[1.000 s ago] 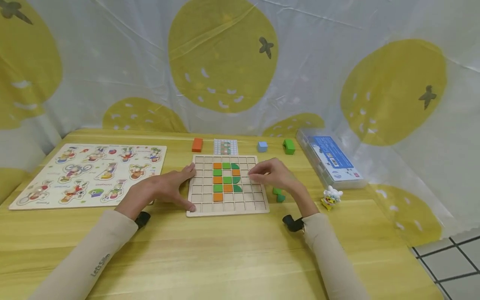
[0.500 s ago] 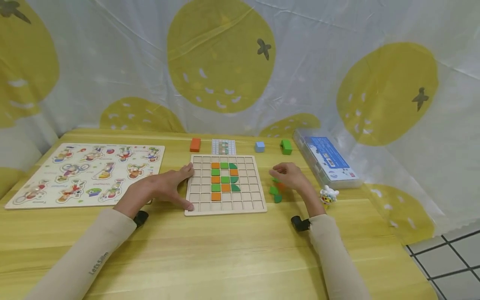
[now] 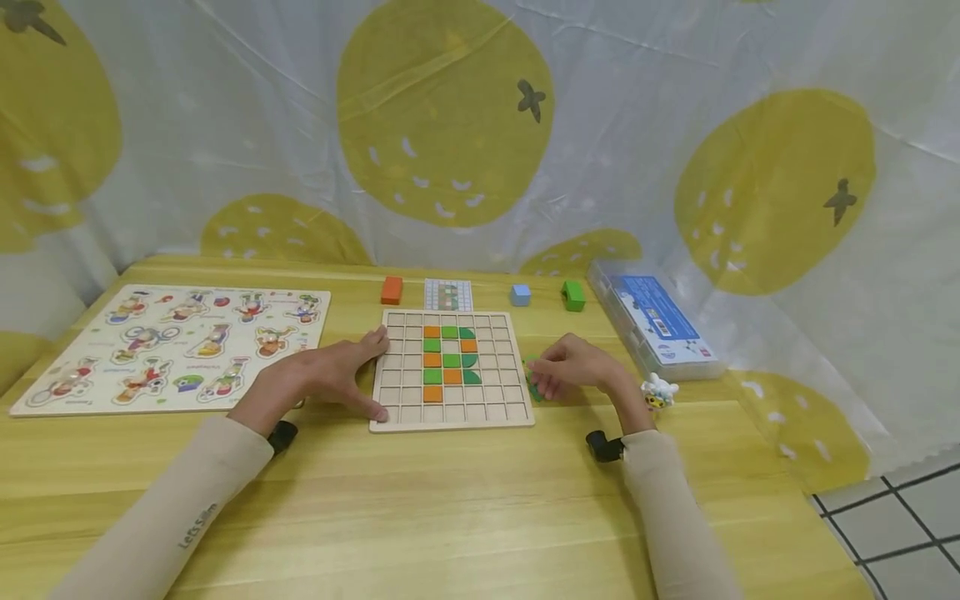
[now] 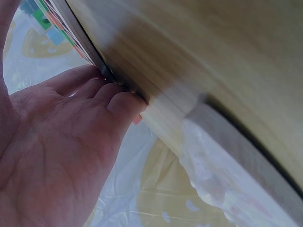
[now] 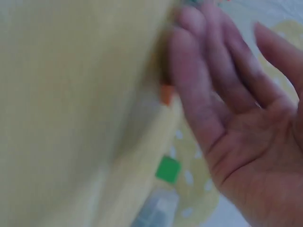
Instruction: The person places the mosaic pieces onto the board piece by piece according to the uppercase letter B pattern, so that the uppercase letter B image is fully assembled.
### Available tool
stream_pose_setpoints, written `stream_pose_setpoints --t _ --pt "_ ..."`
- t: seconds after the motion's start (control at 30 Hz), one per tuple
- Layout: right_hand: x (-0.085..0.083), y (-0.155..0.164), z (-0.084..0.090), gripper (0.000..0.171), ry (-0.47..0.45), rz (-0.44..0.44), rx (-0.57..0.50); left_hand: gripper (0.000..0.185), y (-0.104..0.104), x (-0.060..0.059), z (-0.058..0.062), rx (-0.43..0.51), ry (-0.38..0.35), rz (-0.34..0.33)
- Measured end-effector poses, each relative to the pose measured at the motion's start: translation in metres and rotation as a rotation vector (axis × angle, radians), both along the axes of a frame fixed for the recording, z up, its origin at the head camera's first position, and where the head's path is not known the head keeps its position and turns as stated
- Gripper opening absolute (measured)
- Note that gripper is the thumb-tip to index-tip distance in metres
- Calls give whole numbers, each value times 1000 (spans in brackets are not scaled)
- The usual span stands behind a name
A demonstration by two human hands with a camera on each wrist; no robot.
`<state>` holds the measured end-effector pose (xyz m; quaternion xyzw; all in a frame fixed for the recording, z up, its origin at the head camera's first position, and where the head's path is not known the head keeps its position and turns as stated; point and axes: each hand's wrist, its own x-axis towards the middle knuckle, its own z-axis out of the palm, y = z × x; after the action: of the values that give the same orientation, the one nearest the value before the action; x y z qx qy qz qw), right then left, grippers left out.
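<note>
A square wooden grid board (image 3: 495,410) lies on the table, with orange, green and rounded dark green tiles (image 3: 452,361) set in its cells. My left hand (image 3: 326,377) rests along the board's left edge, thumb and fingers spread apart; the left wrist view has the fingertips (image 4: 128,101) right at that edge. Just right of the board, my right hand (image 3: 577,367) is low over some loose green pieces (image 3: 535,390), partly hiding them. Its fingers are loosely bent, and the thumb stands apart in the right wrist view. An orange piece (image 5: 166,94) shows beside those fingers.
Behind the board are a red block (image 3: 392,290), a pattern card (image 3: 448,294), a blue cube (image 3: 521,294) and a green arch block (image 3: 573,296). A clear plastic box (image 3: 663,321) and a small toy figure (image 3: 659,390) stand right. A picture puzzle board (image 3: 172,350) lies left.
My right hand has left the board's right-hand cells, moved right, then come down over the loose green pieces. The left hand stays on the board's edge.
</note>
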<state>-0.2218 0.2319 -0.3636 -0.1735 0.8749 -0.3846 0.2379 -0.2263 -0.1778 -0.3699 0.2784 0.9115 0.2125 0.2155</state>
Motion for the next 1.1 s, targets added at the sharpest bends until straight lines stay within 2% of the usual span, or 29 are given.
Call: stream_pose_setpoints --t 0.07,0.17,0.23,0.3,0.47,0.67,0.93,1.1 --pt "-3 -4 -3 34 88 -19 -32 127 0 0 0 1 -4 -1" --pt "-6 -4 -4 38 172 -126 -12 128 0 0 -1 -1 -1 0" --pt "-6 -2 -2 42 193 -213 33 127 0 0 -1 -3 -1 1" --pt "-7 -1 -2 44 179 -254 80 128 -1 0 -1 -7 3 2" --pt "-13 -2 -5 37 171 -199 105 127 -3 1 1 -4 6 -1" --pt "-22 -3 -6 19 227 -241 81 127 -3 3 2 6 4 -4" --pt "-36 -8 -13 23 293 -216 183 127 0 -1 -3 2 -10 4" --pt "-39 -13 -12 19 260 -227 194 127 -2 0 -2 5 -6 9"
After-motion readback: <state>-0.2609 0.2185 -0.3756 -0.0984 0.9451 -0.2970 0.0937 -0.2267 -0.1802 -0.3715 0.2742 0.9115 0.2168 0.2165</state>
